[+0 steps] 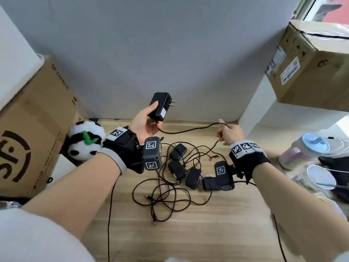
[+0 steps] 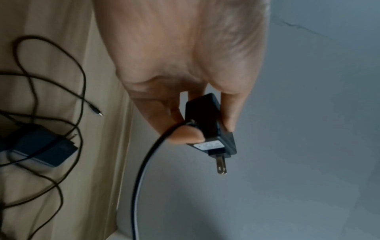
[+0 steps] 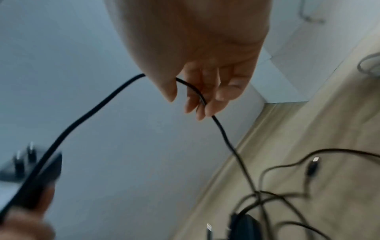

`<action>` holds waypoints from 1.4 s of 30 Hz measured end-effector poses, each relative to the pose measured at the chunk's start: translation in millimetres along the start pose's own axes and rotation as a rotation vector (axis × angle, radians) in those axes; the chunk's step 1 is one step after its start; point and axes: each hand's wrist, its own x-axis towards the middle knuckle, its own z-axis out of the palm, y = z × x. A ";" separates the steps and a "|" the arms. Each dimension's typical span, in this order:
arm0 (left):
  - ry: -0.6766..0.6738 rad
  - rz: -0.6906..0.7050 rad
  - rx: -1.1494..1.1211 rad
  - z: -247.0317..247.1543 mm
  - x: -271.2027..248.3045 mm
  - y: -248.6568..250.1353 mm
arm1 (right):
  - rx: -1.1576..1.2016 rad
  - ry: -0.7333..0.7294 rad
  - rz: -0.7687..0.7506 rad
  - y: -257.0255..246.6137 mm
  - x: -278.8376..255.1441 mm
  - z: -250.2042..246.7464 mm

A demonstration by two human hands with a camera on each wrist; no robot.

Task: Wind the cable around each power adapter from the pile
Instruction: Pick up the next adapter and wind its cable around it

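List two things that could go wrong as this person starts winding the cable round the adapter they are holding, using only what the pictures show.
1. The cable held by the right hand runs down into the tangled pile; pulling may drag other adapters along or tighten knots.
2. The left hand grips only the lower end of the adapter, prongs exposed; winding could twist it loose or snag on them.
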 end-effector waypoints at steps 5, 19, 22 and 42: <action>0.074 0.047 -0.028 -7.6 1.0 7.5 | 0.220 0.075 -0.077 -50.4 9.9 -35.9; 0.134 0.084 0.055 -12.7 8.1 -2.9 | -0.065 -0.198 -0.517 -125.9 -19.9 -63.9; 0.051 0.109 0.052 -8.8 11.4 -2.5 | -0.633 -0.390 -0.431 -97.2 -7.5 -50.3; -0.243 0.098 0.259 17.9 3.0 4.2 | 0.188 -0.887 0.003 -28.8 -25.9 25.6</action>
